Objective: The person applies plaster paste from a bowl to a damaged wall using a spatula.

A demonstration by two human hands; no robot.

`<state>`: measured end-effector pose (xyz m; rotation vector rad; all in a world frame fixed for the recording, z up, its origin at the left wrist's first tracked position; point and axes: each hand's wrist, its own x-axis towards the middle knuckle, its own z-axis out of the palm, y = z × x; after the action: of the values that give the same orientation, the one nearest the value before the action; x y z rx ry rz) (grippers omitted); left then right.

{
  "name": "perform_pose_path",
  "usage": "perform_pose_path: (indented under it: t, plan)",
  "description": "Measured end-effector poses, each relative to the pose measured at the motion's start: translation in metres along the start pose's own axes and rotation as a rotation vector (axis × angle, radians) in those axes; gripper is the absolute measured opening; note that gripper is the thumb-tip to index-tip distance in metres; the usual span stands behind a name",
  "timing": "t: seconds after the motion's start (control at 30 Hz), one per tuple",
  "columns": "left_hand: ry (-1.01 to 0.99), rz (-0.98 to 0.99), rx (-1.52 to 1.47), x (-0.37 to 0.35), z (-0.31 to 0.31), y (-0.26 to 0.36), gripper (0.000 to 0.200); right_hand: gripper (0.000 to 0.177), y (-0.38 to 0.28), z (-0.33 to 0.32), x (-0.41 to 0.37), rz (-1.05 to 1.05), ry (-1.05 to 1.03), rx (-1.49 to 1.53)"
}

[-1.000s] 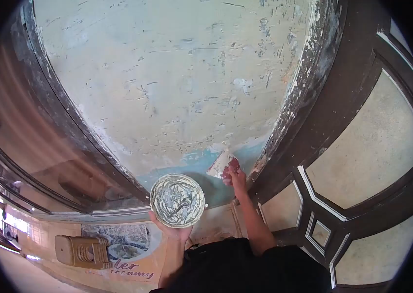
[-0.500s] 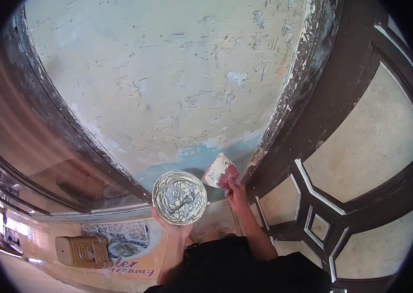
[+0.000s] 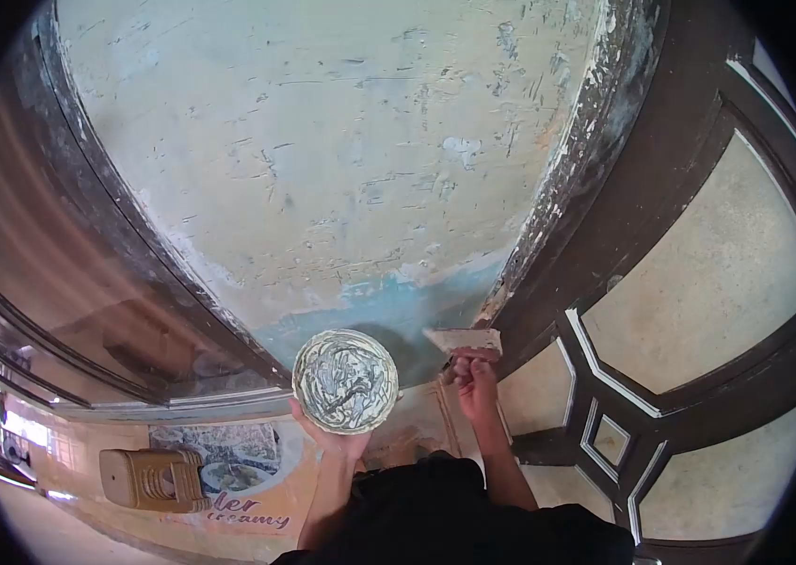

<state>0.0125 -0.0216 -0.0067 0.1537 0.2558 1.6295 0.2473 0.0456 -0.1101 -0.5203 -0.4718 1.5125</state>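
Observation:
My left hand supports a round tub of putty from below, its fingers around the near-left side. Grey-white paste smears the tub's inside and coats its rim. To the right, my right hand is closed on the handle of a putty knife, whose wide reddish blade carries pale dried paste. The blade is tilted, seen at a shallow angle, apart from the tub. Both are held before a patchy wall, cream above and light blue low down, with scratches and filled spots.
A dark-framed door with pale panels stands on the right. Dark, paint-flecked trim borders the wall. On the left is a glossy brown panel. Stacked brown plastic stools stand lower left beside a lettered poster.
My right hand has moved slightly right and down and turned the putty knife, so its blade now lies nearly level. The tub in my left hand has hardly moved.

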Motion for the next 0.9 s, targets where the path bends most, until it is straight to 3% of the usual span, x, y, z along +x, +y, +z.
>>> perform_pose_path:
  t: [0.2, 0.3, 0.33, 0.43, 0.57, 0.6, 0.7, 0.83, 0.87, 0.9]
  plan:
    - [0.016, 0.013, 0.006, 0.001, -0.007, -0.001, 0.091, 0.032, -0.068, 0.041, -0.004, -0.163, -0.039, -0.09]
    - [0.02, 0.012, -0.007, 0.0, -0.009, 0.0, 0.091, 0.036, -0.08, 0.04, -0.002, -0.098, -0.142, 0.133]
    - [-0.009, -0.005, 0.001, -0.002, -0.01, 0.001, 0.09, 0.035, -0.083, 0.041, -0.001, -0.055, -0.082, 0.134]
    - [0.026, 0.01, -0.002, -0.002, -0.018, 0.001, 0.09, 0.031, -0.06, 0.019, 0.02, -0.074, 0.082, 0.149]
    - [-0.002, -0.008, 0.055, -0.003, -0.007, 0.004, 0.092, 0.02, -0.013, -0.004, 0.043, 0.062, -0.114, 0.364]
    - [-0.01, -0.02, 0.056, -0.004, -0.005, 0.004, 0.094, 0.015, -0.01, 0.02, 0.045, 0.097, 0.103, 0.413]
    - [0.029, -0.032, 0.063, -0.006, -0.002, 0.007, 0.096, 0.014, 0.023, 0.012, 0.07, 0.184, 0.018, 0.539]
    - [0.026, -0.028, 0.079, -0.009, -0.005, 0.011, 0.097, 0.02, 0.073, -0.015, 0.11, 0.124, -0.05, 0.282]
    - [0.09, 0.028, 0.096, -0.008, -0.015, 0.009, 0.096, 0.027, 0.073, -0.002, 0.111, 0.163, 0.085, 0.174]
    - [0.09, 0.036, 0.099, -0.01, -0.016, 0.011, 0.096, 0.027, 0.072, 0.01, 0.109, 0.169, 0.079, 0.177]
